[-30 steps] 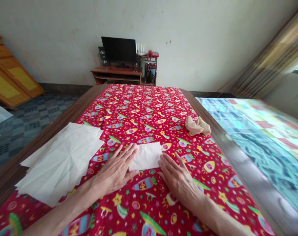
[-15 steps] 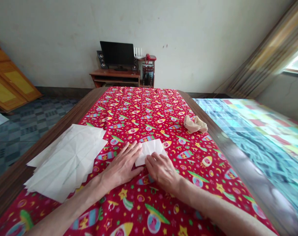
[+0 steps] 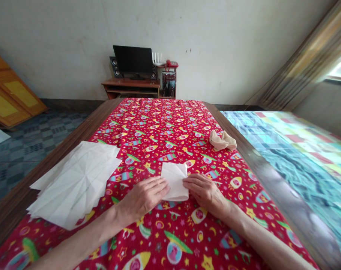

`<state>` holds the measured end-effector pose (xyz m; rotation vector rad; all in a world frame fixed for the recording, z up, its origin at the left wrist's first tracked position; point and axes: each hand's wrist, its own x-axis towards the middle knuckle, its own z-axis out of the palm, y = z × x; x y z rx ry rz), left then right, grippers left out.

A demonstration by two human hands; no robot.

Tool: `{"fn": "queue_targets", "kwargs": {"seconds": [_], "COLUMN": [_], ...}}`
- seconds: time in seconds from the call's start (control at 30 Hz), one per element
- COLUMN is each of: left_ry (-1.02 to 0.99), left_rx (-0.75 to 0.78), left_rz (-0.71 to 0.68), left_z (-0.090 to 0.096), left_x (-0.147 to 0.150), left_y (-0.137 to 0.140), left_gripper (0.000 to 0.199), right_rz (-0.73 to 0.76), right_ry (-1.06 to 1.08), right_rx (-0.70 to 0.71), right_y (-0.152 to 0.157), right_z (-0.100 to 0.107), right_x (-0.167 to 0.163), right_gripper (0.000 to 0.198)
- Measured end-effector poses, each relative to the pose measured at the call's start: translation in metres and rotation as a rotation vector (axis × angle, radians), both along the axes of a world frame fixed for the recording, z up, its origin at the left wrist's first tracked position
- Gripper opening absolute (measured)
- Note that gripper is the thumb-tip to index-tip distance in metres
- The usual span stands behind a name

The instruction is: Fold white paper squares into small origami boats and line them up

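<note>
A small folded sheet of white paper (image 3: 174,182) lies on the red patterned cloth (image 3: 170,123) between my two hands. At its left edge, my left hand (image 3: 147,193) is closed, with fingers together and pressed on the paper. My right hand (image 3: 205,191) pinches the right edge, its fingers bunched and the thumb mostly hidden. Off to the left is a loose stack of creased white paper sheets (image 3: 77,183). A cream folded paper piece (image 3: 223,141) stands on the cloth at the right.
The cloth covers a brown wooden table (image 3: 86,125). Beyond its far end stand a monitor (image 3: 133,60), speakers and a red telephone (image 3: 170,64) on a low desk (image 3: 131,83). A bed with a checked cover (image 3: 294,127) borders the right side, a wooden cabinet (image 3: 15,90) the far left.
The folded paper has turned to lie squarer to me and slightly nearer. My right hand has moved right to its right edge; my left hand's fingers, flat and spread before, are now drawn together.
</note>
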<state>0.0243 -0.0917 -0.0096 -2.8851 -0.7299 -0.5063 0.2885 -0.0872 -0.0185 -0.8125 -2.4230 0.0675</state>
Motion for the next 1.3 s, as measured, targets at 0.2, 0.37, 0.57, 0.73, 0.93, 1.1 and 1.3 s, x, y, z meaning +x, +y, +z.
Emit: {"fn": "queue_targets", "kwargs": {"seconds": [0.2,0.37,0.57,0.73,0.93,1.1,1.3], "left_ry": [-0.151,-0.369,-0.460,-0.407,-0.229,-0.126,-0.215], "left_rx": [-0.182,-0.269,-0.383,-0.393,-0.318,-0.272,-0.139], "left_rz": [0.044,0.070,0.250,0.443,0.639,0.710,0.522], "left_z": [0.003,-0.008,-0.011,-0.008,-0.002,0.001,-0.002], "left_x": [0.003,0.001,0.009,0.020,0.032,0.035,0.035], "left_y": [0.002,0.015,0.023,0.023,0.028,0.032,0.036], "left_gripper": [0.029,0.020,0.018,0.024,0.024,0.023,0.028], "right_rz": [-0.120,-0.149,-0.287,-0.494,-0.640,-0.676,-0.674], "right_ry": [-0.053,-0.075,-0.007,-0.116,-0.208,-0.284,-0.335], "right_rx": [-0.033,-0.107,-0.345,-0.425,-0.389,-0.370,-0.339], "right_y": [-0.008,-0.011,0.001,0.013,0.017,0.020,0.021], "right_z": [0.005,0.007,0.009,0.014,0.017,0.015,0.014], "right_x": [0.002,0.002,-0.003,-0.014,-0.023,-0.025,-0.025], "right_gripper": [0.026,0.021,0.027,0.035,0.039,0.038,0.038]}}
